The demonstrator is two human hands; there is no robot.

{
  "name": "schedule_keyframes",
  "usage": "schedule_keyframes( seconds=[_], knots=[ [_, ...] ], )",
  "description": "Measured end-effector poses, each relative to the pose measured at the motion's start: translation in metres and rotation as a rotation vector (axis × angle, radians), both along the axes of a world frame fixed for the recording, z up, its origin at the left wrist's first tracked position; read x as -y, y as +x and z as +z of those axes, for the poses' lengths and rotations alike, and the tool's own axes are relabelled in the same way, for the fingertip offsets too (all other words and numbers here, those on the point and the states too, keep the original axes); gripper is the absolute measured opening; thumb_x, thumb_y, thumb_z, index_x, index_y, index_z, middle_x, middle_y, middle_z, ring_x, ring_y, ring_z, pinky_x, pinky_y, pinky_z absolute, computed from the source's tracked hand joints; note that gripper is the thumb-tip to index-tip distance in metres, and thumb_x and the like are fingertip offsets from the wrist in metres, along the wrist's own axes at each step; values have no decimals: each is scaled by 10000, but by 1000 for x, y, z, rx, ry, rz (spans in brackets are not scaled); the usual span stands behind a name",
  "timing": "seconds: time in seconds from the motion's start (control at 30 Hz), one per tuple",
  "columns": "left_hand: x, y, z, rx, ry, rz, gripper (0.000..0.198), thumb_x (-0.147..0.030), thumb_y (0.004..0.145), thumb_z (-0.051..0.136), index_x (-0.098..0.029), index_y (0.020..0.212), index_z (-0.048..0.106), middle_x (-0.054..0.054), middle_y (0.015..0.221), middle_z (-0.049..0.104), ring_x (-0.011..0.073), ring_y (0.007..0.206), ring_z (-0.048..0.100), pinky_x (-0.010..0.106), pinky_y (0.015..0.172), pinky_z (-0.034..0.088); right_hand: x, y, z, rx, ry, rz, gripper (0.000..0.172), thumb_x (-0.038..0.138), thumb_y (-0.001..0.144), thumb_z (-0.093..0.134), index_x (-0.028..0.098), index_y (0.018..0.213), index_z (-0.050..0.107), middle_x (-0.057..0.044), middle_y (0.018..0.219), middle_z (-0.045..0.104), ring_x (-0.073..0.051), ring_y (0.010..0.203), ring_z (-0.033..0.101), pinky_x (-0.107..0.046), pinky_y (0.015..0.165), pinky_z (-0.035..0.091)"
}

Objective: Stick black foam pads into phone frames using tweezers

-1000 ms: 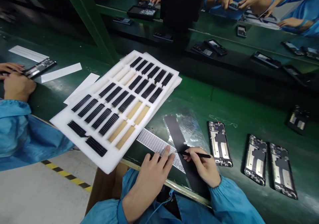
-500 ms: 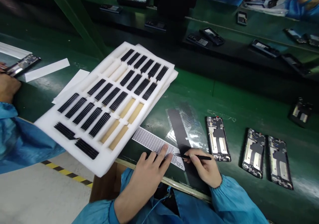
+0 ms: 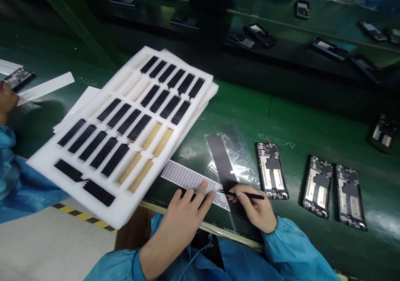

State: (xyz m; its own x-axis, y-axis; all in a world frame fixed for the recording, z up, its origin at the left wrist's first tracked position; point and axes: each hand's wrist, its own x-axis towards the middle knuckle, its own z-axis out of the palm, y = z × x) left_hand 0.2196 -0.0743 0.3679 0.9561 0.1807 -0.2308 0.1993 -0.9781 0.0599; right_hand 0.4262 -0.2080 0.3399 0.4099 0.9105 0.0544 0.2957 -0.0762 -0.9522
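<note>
Head view. Your left hand (image 3: 184, 216) was spread, with the fingers pressing a white perforated strip (image 3: 184, 179) flat against the green tabletop (image 3: 281, 118). Your right hand (image 3: 254, 208) pinched slim black tweezers (image 3: 246, 195) pen-style between thumb and fingers, with the tips close to your left fingertips at the strip's right end. Couldn't tell if the tips were touching the strip.

Strip location: near the front edge of the tabletop, just below a corner of the white foam tray (image 3: 40, 161). Its right end lay across a black strip (image 3: 220, 160), which sat on clear plastic film (image 3: 240, 177).

Technique looked sound. The spread fingers shared the pressure across the perforations, and the pen grip suited fine tip control. Tight spot: the tweezer tips worked very near your left fingertips, so a slip there could have snagged the thin strip.

Around you: the tray held rows of black strips (image 3: 115, 160) and some tan strips (image 3: 152, 136). Phone frames (image 3: 271, 170) lay to your right on the tabletop. Far left, a co-worker's hand (image 3: 6, 100) was beside another phone frame (image 3: 18, 78), apart from your work.
</note>
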Motion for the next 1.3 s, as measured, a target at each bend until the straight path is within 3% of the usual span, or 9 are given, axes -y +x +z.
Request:
schedule_keyframes(
  seconds=[0.37, 0.7, 0.8, 0.93, 1.0, 1.1, 1.13, 1.2, 1.3],
  knots=[
    [4, 1, 2, 23, 16, 1, 671, -73, 835, 520, -188, 1493, 458, 169, 1560, 442, 283, 933, 615, 467, 739, 534, -4, 10, 2, 46, -11, 150, 171, 139, 996, 518, 215, 1041, 665, -25, 857, 714, -129, 690, 690, -228, 666, 572],
    [-1, 1, 4, -8, -34, -9, 818, -14, 705, 510, -168, 1505, 436, 188, 1575, 409, 282, 955, 637, 460, 756, 564, -19, 7, 26, 171, -35, 241, 243, 111, 993, 512, 221, 1139, 672, -38, 964, 753, -168, 878, 708, -269, 808, 567],
    [-1, 2, 5, -51, -65, -3, 869, -6, 662, 516, -166, 1511, 423, 189, 1580, 401, 286, 973, 644, 470, 771, 574, -19, 1, 27, 256, 41, 335, 357, 90, 996, 468, 193, 1304, 616, -73, 977, 753, -190, 831, 690, -314, 739, 582],
    [-1, 3, 11, -130, -120, 36, 963, 1, 592, 522, -172, 1530, 389, 173, 1606, 357, 300, 1039, 646, 491, 817, 586, -10, 14, 29, 414, 274, 493, 442, 98, 1002, 401, 112, 1420, 541, -154, 1021, 750, -247, 882, 705, -396, 728, 604],
    [-2, 3, 14, -142, -126, 50, 958, 5, 596, 509, -183, 1528, 394, 152, 1617, 339, 304, 1036, 657, 502, 815, 595, -6, 41, 29, 338, 271, 300, 419, 101, 1000, 440, 181, 1379, 599, -123, 1030, 758, -228, 899, 723, -367, 736, 614],
    [-7, 3, 18, -73, -146, 58, 936, 28, 618, 454, -142, 1534, 372, 125, 1601, 381, 292, 1063, 669, 470, 833, 610, -9, 97, 22, 151, 131, -325, 238, 225, 1003, 555, 231, 1167, 727, -71, 946, 769, -194, 774, 745, -326, 684, 614],
    [-9, 4, 18, -15, -160, 75, 937, 39, 629, 431, -118, 1548, 334, 126, 1576, 428, 279, 1096, 667, 441, 863, 608, -11, 116, 18, 79, 110, -466, 216, 311, 995, 586, 210, 1101, 745, -68, 881, 766, -191, 710, 741, -323, 658, 610],
    [-13, 9, 17, 134, -193, 137, 918, 49, 678, 391, -69, 1575, 232, 141, 1494, 536, 232, 1155, 658, 349, 911, 592, -16, 144, 6, -65, 88, -565, 321, 466, 949, 634, 171, 970, 758, -75, 801, 756, -180, 610, 714, -313, 599, 593],
    [-14, 27, 14, 359, -232, 188, 821, 17, 780, 361, -40, 1578, 178, 164, 1355, 650, 183, 1144, 678, 249, 890, 581, -21, 159, -9, -194, 48, -521, 417, 557, 889, 676, 155, 802, 745, -103, 822, 761, -156, 560, 674, -284, 536, 554]
  ],
)
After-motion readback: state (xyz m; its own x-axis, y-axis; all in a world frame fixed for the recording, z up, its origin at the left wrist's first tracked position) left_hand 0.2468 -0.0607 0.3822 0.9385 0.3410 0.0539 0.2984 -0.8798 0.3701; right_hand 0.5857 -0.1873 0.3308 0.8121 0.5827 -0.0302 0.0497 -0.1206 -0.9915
